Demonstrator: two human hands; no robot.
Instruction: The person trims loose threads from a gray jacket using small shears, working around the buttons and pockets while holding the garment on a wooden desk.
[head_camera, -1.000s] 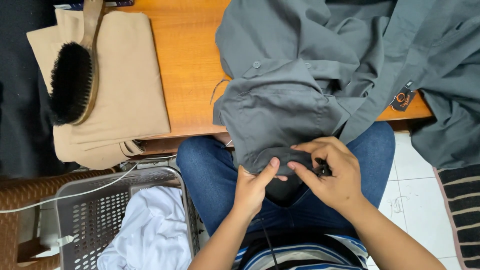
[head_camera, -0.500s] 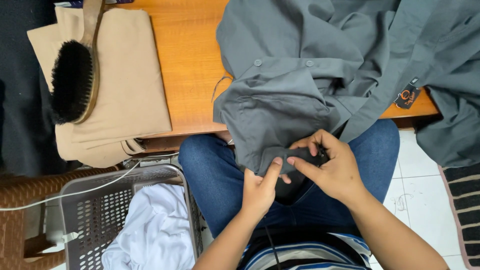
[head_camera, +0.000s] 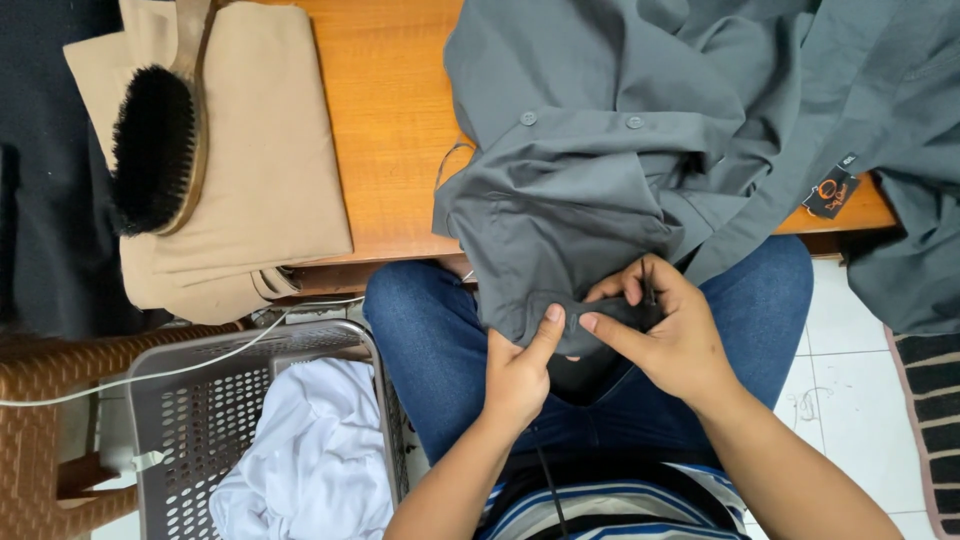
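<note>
Wooden desk (head_camera: 400, 130) carries a grey shirt (head_camera: 620, 130) draped over its front edge onto the lap. Fabric appears light, soft, limp; best gripped at the hem. Left hand (head_camera: 520, 375) and right hand (head_camera: 670, 335) pinch that hem.

The person wears blue denim jeans (head_camera: 440, 350); the cloth looks plain and shows on both legs, to either side of the hands. Below the hands, close to the body, there is a striped shirt (head_camera: 610, 510) with bands of dark blue, white and light blue. A thin dark cord (head_camera: 548, 485) runs down over this shirt. Both forearms are bare, without sleeves. The left hand (head_camera: 520, 375) and the right hand (head_camera: 672, 335) carry no rings, watch or gloves.
</note>
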